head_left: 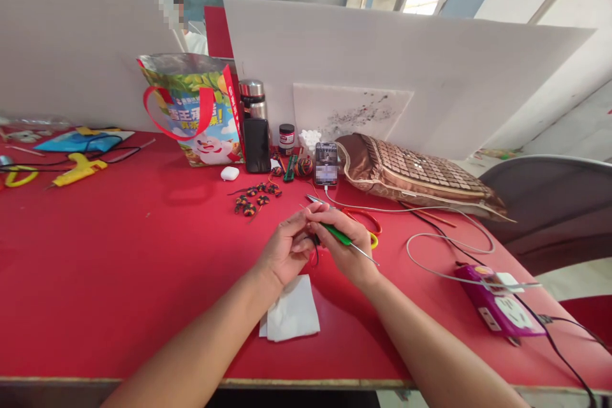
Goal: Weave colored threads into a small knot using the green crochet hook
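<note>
My right hand is closed round a crochet hook with a green handle, its bare metal end pointing down to the right. My left hand is closed too, its fingertips meeting those of the right hand. A bit of dark yarn shows between the hands, with a loop hanging below; most of the work is hidden by the fingers. Just beyond the hands lie scissors with red and yellow handles, partly covered by my right hand. Small dark and orange crocheted pieces lie farther back on the left.
On the red table lies a folded tissue. Behind stand a phone on a cable, a multicoloured yarn ball, a shopping bag and a brown cushion. A purple power strip and glue gun flank these.
</note>
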A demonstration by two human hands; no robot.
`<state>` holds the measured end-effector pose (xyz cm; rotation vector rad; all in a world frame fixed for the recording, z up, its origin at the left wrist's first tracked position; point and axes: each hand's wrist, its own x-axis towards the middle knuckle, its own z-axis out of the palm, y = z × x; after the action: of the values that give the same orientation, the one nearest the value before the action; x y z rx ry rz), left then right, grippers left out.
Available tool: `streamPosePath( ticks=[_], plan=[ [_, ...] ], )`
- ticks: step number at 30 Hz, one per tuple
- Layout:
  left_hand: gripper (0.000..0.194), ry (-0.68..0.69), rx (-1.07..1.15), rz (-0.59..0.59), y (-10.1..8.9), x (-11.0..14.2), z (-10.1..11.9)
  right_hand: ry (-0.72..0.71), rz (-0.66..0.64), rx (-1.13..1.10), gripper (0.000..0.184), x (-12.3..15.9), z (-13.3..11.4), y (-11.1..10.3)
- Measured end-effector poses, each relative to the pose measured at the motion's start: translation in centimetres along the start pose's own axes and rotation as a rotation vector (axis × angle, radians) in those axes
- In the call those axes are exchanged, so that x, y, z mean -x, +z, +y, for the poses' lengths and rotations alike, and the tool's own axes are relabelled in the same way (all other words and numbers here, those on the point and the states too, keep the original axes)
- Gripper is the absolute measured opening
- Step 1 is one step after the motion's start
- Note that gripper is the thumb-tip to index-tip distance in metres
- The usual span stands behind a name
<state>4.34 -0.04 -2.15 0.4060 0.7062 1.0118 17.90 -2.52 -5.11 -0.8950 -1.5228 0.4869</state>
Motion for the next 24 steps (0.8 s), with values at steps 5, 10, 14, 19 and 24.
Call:
streamPosePath(
  ticks=[5, 10, 14, 19, 24],
  plan=[
    [0.005, 0.069, -0.047, 0.0, -0.6, -0.2, -0.2, -0.051, -0.008, 0.027, 0.02, -0.1, 0.4, 0.0],
    [0.026, 0.106, -0.207, -0.066, -1.3, -0.4, -0.4, -0.074, -0.013, 0.042, 0.021, -0.1, 0.2, -0.4],
    [0.031, 0.093, -0.378, -0.129, -1.4, -0.4, -0.4, -0.047, -0.001, 0.06, 0.02, 0.0, -0.4, -0.5],
    [0.043, 0.07, -0.518, -0.17, -1.5, -0.1, -0.2, 0.057, 0.091, 0.054, 0.017, 0.0, -0.6, -0.6],
    [0.053, 0.051, -0.489, -0.189, -1.5, -0.1, 0.3, 0.143, 0.199, 0.012, 0.015, -0.3, -0.6, -0.9]
  ],
)
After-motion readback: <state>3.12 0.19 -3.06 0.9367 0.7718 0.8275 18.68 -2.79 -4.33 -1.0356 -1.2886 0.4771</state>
